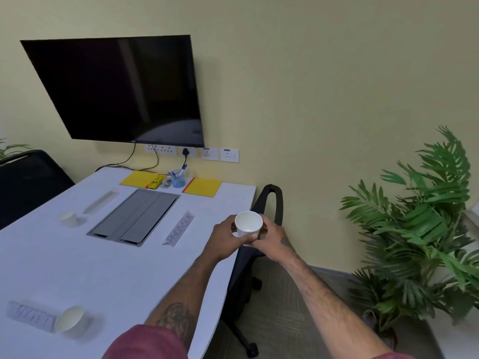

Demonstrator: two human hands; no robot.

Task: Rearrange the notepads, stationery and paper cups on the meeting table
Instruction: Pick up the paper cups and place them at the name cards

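Both hands hold one white paper cup (248, 226) above the right edge of the white meeting table (77, 260). My left hand (227, 240) grips it from the left and below, my right hand (272, 239) from the right. A second paper cup (69, 218) stands at the table's left side. A third paper cup (69, 322) stands near the front, beside a folded name card (32, 316). Two yellow notepads (138, 178) (202, 187) lie at the far end, with a blue pen holder (178, 179) between them.
A grey cable hatch (134, 216) sits mid-table, with two more name cards (178, 229) (101, 202) on either side. Black chairs stand at the right edge (269, 203) and far left (28, 174). A wall screen (116, 89) hangs beyond; a potted plant (420, 229) fills the right.
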